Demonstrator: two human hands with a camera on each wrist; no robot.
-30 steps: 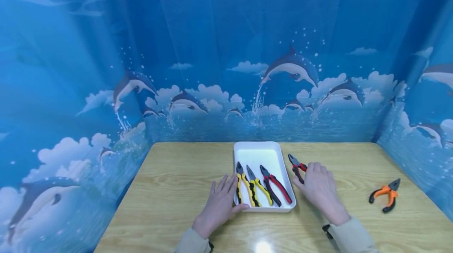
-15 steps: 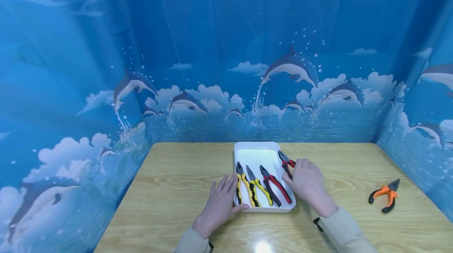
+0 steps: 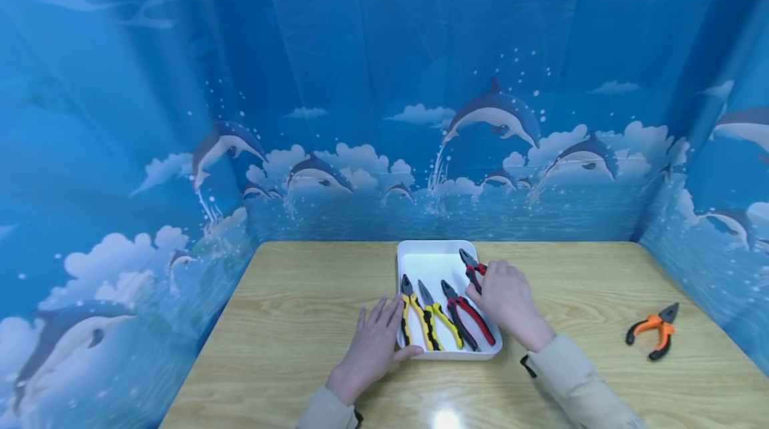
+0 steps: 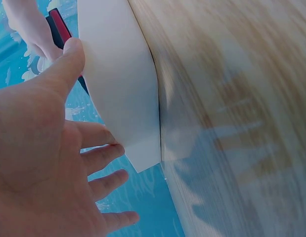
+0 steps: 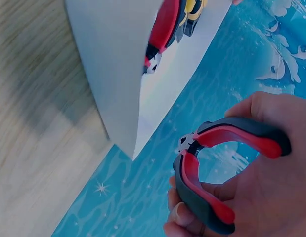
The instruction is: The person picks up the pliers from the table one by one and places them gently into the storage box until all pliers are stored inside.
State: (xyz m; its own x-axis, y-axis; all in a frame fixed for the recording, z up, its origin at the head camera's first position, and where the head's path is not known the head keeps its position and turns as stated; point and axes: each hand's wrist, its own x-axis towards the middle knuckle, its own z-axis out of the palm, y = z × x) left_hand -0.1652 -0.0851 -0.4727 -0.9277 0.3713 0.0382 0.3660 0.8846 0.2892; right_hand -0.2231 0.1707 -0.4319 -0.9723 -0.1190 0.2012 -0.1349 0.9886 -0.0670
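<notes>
My right hand (image 3: 507, 295) holds a pair of red and black pliers (image 3: 471, 267) above the right rim of a white tray (image 3: 429, 262), the nose pointing to the far side. In the right wrist view its spread handles (image 5: 237, 126) show between my thumb and fingers. My left hand (image 3: 372, 342) steadies the tray's left side, fingers extended; in the left wrist view the thumb and index fingertip are right at the rim. Inside the tray lie yellow and black pliers (image 3: 408, 300), yellow needle-nose pliers (image 3: 427, 297) and another red and black pair (image 3: 464, 309), side by side.
Orange and black pliers (image 3: 661, 326) lie on the wooden table (image 3: 300, 295) toward its right edge. A blue curtain (image 3: 372, 82) with dolphins surrounds the table at the back and sides.
My right hand has carried the red and black pliers leftward, from the table beside the tray to over its right rim. The left hand and the tray have stayed in place.
</notes>
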